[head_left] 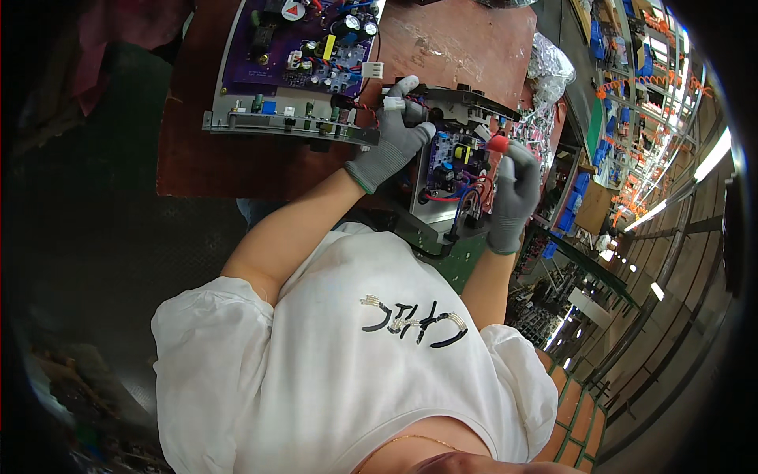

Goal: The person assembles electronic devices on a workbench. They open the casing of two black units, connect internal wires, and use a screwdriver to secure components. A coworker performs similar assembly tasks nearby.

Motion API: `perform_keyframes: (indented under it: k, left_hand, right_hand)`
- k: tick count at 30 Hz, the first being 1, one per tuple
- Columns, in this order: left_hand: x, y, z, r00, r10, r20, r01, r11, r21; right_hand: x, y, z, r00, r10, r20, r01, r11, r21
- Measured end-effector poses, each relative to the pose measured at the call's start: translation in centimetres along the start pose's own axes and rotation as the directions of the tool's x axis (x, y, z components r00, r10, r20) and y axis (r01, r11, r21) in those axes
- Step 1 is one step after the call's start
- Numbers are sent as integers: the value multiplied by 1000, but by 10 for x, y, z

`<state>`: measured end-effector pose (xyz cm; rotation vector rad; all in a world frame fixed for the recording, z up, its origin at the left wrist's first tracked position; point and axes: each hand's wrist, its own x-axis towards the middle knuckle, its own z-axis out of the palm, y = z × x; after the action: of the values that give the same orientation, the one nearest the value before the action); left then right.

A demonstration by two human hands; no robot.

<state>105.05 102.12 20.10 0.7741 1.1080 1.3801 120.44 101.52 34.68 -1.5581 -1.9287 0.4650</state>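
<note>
My left hand (395, 142), in a grey glove with pale fingertips, is at the gap between two electronic units. Its fingers close about a white wire plug (393, 103), with thin wires running toward the larger unit. That unit has a purple circuit board (308, 59) on a metal chassis and lies to the left. My right hand (516, 189), gloved alike, has its fingertips on a small red cylindrical piece (497, 144), whose kind I cannot make out. Between my hands sits a smaller unit with a purple board (458, 158), blue and red wires, and a black panel (462, 99) at its far side.
Both units rest on a reddish-brown table (237, 170) with a worn surface. Clear plastic wrapping (550, 63) lies at its right edge. Farther right are racks with blue bins (580, 186) and an orange coiled hose (632, 83).
</note>
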Motion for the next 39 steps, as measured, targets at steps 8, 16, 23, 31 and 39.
perform_keyframes:
  k: [8, 16, 23, 31, 39]
  left_hand:
    - [0, 3, -6, 991, -84, 109, 112, 954, -280]
    - [3, 20, -13, 970, -218, 106, 236, 952, -196]
    - [-3, 34, -8, 965, -244, 100, 262, 935, -240]
    - [-1, 32, -9, 968, -217, 128, 233, 965, -121]
    - [5, 29, -11, 966, -216, 145, 234, 965, -122]
  right_hand:
    - [-32, 56, -53, 928, 305, -214, -319, 947, -33]
    - [-43, 35, -55, 887, 448, -114, -390, 857, 336]
    - [8, -35, 11, 985, 6, 172, 34, 973, -227]
    - [29, -17, 43, 998, 63, 0, -62, 979, -192]
    - [14, 9, 51, 946, 321, -35, -319, 945, 67]
